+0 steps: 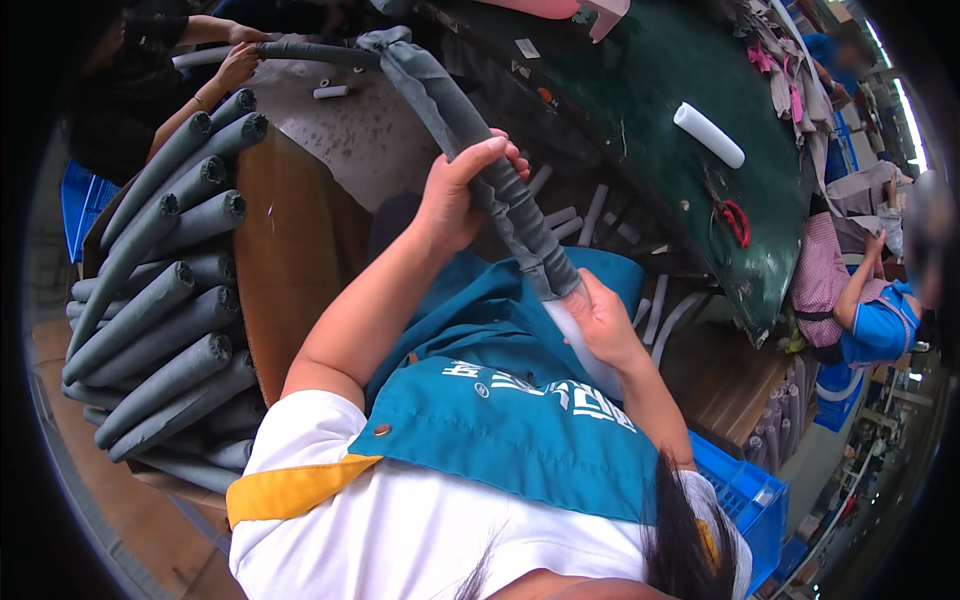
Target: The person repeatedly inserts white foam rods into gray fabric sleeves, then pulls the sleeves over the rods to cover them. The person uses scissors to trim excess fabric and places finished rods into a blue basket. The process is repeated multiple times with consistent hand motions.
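Note:
A long grey fabric sleeve (505,205) runs diagonally in front of me, its far end bunched and folded over. Out of its near end comes a white foam tube (580,345), with the cloth wrinkled along it. My left hand (458,190) is closed round the middle of the sleeve, thumb on top. At the sleeve's near edge, my right hand (605,320) grips the foam tube where cloth and foam meet. The tube's lower end passes behind my right wrist and forearm.
Many grey covered tubes (190,300) are stacked at left beside a brown board (300,260). On the dark green table (640,90) lie a short white foam piece (708,135) and red-handled scissors (735,222). A co-worker's hands (240,60) hold another grey tube. A blue crate (745,500) stands lower right.

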The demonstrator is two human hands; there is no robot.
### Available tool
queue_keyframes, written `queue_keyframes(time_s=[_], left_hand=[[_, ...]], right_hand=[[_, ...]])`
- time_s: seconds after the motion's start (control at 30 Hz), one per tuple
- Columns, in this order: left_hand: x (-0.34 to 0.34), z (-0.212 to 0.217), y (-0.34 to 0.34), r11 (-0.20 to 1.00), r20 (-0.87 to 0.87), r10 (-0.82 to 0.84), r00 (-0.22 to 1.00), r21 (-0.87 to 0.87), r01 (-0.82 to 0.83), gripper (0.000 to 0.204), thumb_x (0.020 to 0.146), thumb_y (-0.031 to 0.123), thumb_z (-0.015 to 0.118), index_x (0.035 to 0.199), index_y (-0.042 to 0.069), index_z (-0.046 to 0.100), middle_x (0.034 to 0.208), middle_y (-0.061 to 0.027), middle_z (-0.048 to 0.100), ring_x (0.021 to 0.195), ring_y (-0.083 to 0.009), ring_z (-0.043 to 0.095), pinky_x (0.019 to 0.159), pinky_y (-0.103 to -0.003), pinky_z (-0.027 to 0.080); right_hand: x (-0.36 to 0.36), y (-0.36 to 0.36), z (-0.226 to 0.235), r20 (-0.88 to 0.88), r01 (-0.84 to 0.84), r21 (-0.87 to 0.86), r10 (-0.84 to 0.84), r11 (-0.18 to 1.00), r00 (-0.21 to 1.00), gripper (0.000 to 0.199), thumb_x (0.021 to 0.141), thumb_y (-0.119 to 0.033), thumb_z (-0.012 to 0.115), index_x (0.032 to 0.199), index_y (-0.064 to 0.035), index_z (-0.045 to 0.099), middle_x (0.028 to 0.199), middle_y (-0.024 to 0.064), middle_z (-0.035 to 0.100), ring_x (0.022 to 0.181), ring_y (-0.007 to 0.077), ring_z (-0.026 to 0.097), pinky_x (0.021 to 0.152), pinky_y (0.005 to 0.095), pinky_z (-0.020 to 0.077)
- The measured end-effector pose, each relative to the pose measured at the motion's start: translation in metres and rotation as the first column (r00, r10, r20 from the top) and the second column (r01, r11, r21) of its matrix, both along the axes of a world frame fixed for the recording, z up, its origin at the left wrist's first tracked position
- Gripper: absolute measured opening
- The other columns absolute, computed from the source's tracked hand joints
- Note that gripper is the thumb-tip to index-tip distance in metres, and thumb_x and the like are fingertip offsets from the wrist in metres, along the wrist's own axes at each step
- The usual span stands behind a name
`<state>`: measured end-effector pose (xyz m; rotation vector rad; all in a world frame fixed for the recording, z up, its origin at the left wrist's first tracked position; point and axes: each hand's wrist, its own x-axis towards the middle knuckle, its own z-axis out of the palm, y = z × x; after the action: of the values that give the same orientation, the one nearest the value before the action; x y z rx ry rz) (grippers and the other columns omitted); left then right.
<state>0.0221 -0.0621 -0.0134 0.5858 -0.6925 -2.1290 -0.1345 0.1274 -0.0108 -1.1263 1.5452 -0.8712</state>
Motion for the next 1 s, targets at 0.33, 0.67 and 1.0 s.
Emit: queue_keyframes(time_s=[0.33, 0.67, 1.0], left_hand=[[0.009, 0.019, -0.007, 0.997, -0.354, -0.056, 0.934, 0.031, 0.071, 0.026, 0.087, 0.031, 0.064, 0.102, 0.012, 0.054, 0.085, -0.0002, 0.057, 0.08, -0.0165, 0.062, 0.099, -0.046, 0.049], [0.02, 0.019, -0.018, 0.997, -0.552, 0.081, 0.83, 0.048, -0.065, 0.02, 0.081, 0.011, 0.061, 0.097, 0.011, 0.049, 0.082, -0.0008, 0.052, 0.083, -0.0153, 0.056, 0.097, -0.038, 0.044], [0.079, 0.07, -0.046, 0.998, -0.649, 0.016, 0.76, -0.035, -0.051, 0.018, 0.077, 0.005, 0.06, 0.087, 0.007, 0.046, 0.076, -0.0014, 0.046, 0.071, -0.014, 0.047, 0.087, -0.033, 0.044]], right_hand=[[-0.035, 0.01, -0.028, -0.008, 0.145, -0.29, -0.154, 0.946, 0.988, 0.027, 0.099, -0.026, 0.056, 0.113, -0.0027, 0.056, 0.096, 0.0046, 0.062, 0.088, 0.0093, 0.058, 0.077, 0.0242, 0.0464], [-0.029, -0.032, 0.064, -0.462, -0.353, -0.122, 0.262, 0.928, 0.848, 0.091, 0.073, -0.022, 0.068, 0.15, -0.0052, 0.022, 0.14, 0.0202, 0.043, 0.131, 0.036, 0.042, 0.11, 0.0408, 0.0322], [0.013, -0.024, 0.056, -0.297, -0.21, -0.042, 0.189, 0.977, 0.936, 0.063, 0.072, -0.023, 0.081, 0.125, -0.0068, 0.051, 0.103, 0.0136, 0.067, 0.088, 0.0291, 0.067, 0.08, 0.0345, 0.0522]])
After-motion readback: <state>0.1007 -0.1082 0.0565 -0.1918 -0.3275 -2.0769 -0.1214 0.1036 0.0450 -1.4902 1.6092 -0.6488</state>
